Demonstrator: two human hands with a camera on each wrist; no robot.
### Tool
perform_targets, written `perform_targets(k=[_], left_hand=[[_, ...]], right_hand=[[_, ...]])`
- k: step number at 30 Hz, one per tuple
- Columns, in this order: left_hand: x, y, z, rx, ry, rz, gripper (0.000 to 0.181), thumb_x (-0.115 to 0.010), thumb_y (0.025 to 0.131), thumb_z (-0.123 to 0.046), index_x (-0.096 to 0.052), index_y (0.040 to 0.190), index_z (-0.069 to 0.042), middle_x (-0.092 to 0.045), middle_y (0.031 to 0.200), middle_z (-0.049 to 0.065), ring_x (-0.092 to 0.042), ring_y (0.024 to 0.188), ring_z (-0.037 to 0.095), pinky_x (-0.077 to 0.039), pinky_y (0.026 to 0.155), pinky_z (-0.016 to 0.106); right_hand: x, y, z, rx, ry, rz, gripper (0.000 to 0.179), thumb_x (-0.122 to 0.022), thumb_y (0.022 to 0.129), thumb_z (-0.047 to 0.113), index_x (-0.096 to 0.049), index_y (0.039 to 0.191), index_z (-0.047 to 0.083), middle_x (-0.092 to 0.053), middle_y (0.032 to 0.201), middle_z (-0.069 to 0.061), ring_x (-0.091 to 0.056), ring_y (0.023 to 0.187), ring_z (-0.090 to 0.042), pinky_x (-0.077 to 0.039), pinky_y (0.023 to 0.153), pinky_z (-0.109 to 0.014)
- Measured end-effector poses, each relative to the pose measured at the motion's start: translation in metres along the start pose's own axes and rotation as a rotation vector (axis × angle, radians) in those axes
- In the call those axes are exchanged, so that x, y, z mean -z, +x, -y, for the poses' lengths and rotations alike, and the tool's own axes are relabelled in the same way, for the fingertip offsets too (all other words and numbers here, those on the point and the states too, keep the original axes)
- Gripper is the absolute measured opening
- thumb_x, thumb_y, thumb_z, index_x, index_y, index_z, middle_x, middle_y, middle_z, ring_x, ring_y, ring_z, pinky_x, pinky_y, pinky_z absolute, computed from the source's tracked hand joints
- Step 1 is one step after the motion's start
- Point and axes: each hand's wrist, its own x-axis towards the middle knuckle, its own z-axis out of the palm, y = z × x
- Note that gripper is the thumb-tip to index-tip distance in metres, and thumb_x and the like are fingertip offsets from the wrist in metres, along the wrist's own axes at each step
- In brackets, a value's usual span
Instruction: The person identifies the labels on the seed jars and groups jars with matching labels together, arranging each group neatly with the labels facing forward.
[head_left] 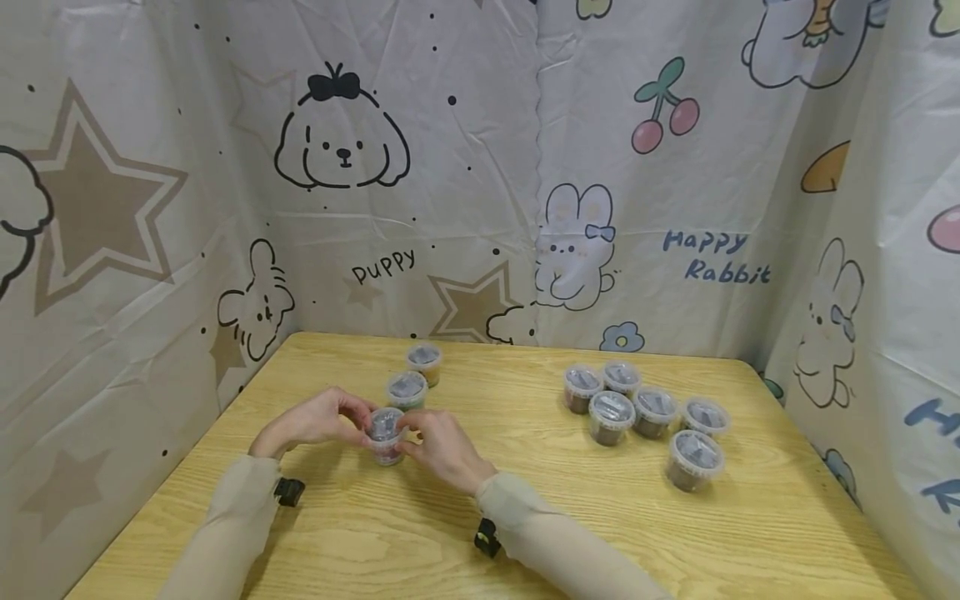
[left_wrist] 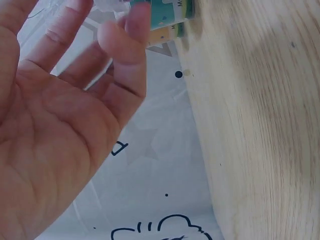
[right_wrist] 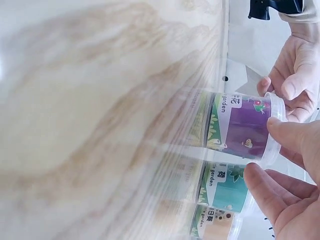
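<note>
Three cups stand in a row on one table [head_left: 375, 542]. Taking the purple cup [head_left: 386, 437] as the clock's centre, one left hand [head_left: 326, 419] lies near 9 o'clock and one right hand [head_left: 444, 450] between 3 and 4. Each hand's thumb and fingers are curved with a small gap, holding the cup by its lid from either side. The one teal cup [head_left: 407, 389] is just beside it at 1 o'clock; the one orange cup [head_left: 424, 365] is farther that way. Six darker cups [head_left: 611, 419] stand well apart at 3 o'clock.
</note>
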Motion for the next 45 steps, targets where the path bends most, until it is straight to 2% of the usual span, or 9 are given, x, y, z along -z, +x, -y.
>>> perform_targets(k=[3, 5, 10, 13, 19, 27, 33, 39, 45], left_hand=[[-0.002, 0.001, -0.001, 0.001, 0.026, -0.012, 0.024, -0.081, 0.08, -0.027, -0.069, 0.093, -0.01, -0.066, 0.123, 0.013, -0.06, 0.106, 0.025, -0.046, 0.095, 0.057], [-0.003, 0.002, -0.003, 0.014, 0.043, -0.052, 0.027, -0.08, 0.081, -0.03, -0.069, 0.097, -0.012, -0.067, 0.116, 0.008, -0.059, 0.105, 0.023, -0.046, 0.093, 0.053], [-0.012, 0.007, -0.012, 0.04, 0.083, -0.249, 0.018, -0.075, 0.087, -0.032, -0.07, 0.095, -0.017, -0.068, 0.101, 0.002, -0.058, 0.095, 0.02, -0.048, 0.076, 0.034], [-0.021, 0.012, -0.02, 0.033, 0.109, -0.36, 0.011, -0.072, 0.09, -0.028, -0.072, 0.093, -0.017, -0.069, 0.095, 0.001, -0.059, 0.087, 0.017, -0.048, 0.067, 0.029], [-0.039, 0.022, -0.035, 0.012, 0.13, -0.476, 0.009, -0.071, 0.091, -0.022, -0.073, 0.094, -0.014, -0.07, 0.089, 0.001, -0.059, 0.082, 0.017, -0.047, 0.059, 0.025], [-0.057, 0.034, -0.05, 0.015, 0.146, -0.54, 0.014, -0.071, 0.092, -0.024, -0.075, 0.093, -0.011, -0.071, 0.084, 0.0, -0.06, 0.075, 0.012, -0.046, 0.058, 0.022], [-0.069, 0.046, -0.061, -0.018, 0.181, -0.54, 0.017, -0.068, 0.093, -0.025, -0.076, 0.091, -0.01, -0.069, 0.078, -0.002, -0.054, 0.064, 0.009, -0.045, 0.057, 0.022], [-0.08, 0.057, -0.075, -0.066, 0.167, -0.562, 0.013, -0.07, 0.092, -0.024, -0.075, 0.087, -0.013, -0.069, 0.08, -0.003, -0.055, 0.066, 0.008, -0.046, 0.059, 0.022], [-0.091, 0.072, -0.09, -0.095, 0.148, -0.547, 0.013, -0.07, 0.092, -0.023, -0.075, 0.085, -0.014, -0.069, 0.076, -0.003, -0.055, 0.064, 0.007, -0.046, 0.057, 0.022]], right_hand=[[0.002, -0.002, -0.001, -0.02, 0.0, -0.003, 0.026, -0.076, 0.087, 0.02, -0.072, 0.111, 0.01, -0.071, 0.116, -0.004, -0.07, 0.097, -0.015, -0.054, 0.075, -0.014], [0.005, -0.005, -0.003, -0.039, 0.001, -0.006, 0.028, -0.075, 0.088, 0.02, -0.071, 0.114, 0.011, -0.07, 0.119, -0.003, -0.069, 0.099, -0.016, -0.055, 0.077, -0.016], [0.013, -0.01, -0.011, -0.086, 0.006, -0.017, 0.029, -0.072, 0.09, 0.02, -0.07, 0.118, 0.012, -0.069, 0.122, -0.003, -0.067, 0.105, -0.019, -0.056, 0.082, -0.023], [0.019, -0.014, -0.017, -0.108, 0.02, -0.029, 0.026, -0.071, 0.092, 0.02, -0.07, 0.116, 0.012, -0.069, 0.12, -0.003, -0.066, 0.106, -0.02, -0.056, 0.083, -0.026], [0.031, -0.025, -0.031, -0.109, 0.001, -0.081, 0.021, -0.07, 0.092, 0.019, -0.071, 0.111, 0.01, -0.072, 0.113, -0.005, -0.067, 0.103, -0.021, -0.058, 0.082, -0.031], [0.048, -0.038, -0.047, -0.127, -0.006, -0.129, 0.02, -0.071, 0.09, 0.016, -0.072, 0.108, 0.008, -0.073, 0.109, -0.007, -0.068, 0.098, -0.022, -0.058, 0.082, -0.037], [0.062, -0.047, -0.06, -0.168, -0.037, -0.145, 0.017, -0.071, 0.09, 0.015, -0.073, 0.107, 0.01, -0.074, 0.106, -0.006, -0.069, 0.096, -0.022, -0.058, 0.081, -0.038], [0.076, -0.058, -0.073, -0.245, -0.038, -0.161, 0.016, -0.071, 0.09, 0.015, -0.074, 0.105, 0.01, -0.074, 0.104, -0.006, -0.069, 0.095, -0.022, -0.058, 0.081, -0.039], [0.092, -0.067, -0.084, -0.288, -0.043, -0.202, 0.014, -0.071, 0.09, 0.011, -0.074, 0.103, 0.008, -0.074, 0.102, -0.008, -0.07, 0.094, -0.024, -0.059, 0.082, -0.04]])
